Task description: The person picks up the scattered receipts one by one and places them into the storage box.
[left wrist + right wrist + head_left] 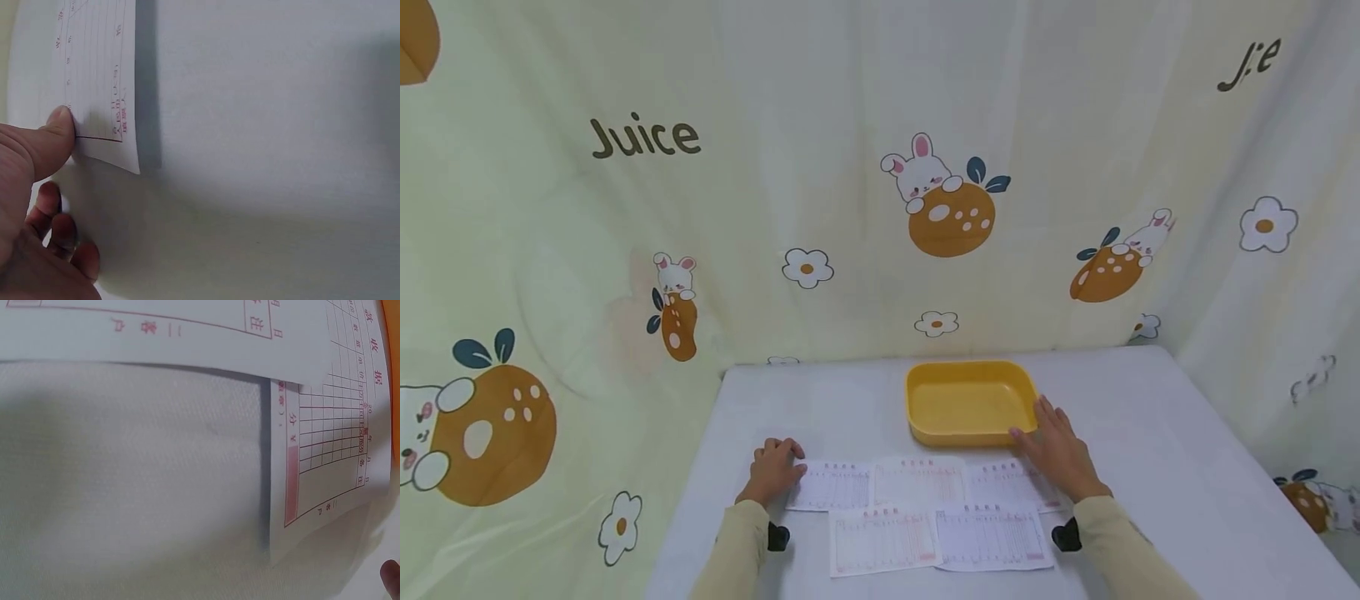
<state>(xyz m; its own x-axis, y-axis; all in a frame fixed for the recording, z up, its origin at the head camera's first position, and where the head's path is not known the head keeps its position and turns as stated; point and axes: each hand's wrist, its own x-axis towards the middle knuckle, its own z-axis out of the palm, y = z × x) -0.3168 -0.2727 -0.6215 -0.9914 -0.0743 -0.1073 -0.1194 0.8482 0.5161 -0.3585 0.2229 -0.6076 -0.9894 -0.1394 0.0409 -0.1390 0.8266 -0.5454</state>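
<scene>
Low centre of the head view: five printed slips (917, 512) flat on the white table (1157, 433), two nearest, three behind. Left hand (772, 471) at lower left, fingers (59, 215) curled, thumb pressing the far-left slip's edge. Right hand (1056, 450) right of centre, fingers straight, resting on the far-right slip, touching the yellow tray (967, 402) beyond.

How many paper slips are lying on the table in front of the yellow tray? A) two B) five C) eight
B: the head view shows five paper slips on the table, three in the back row and two in front, near the yellow tray.
</scene>
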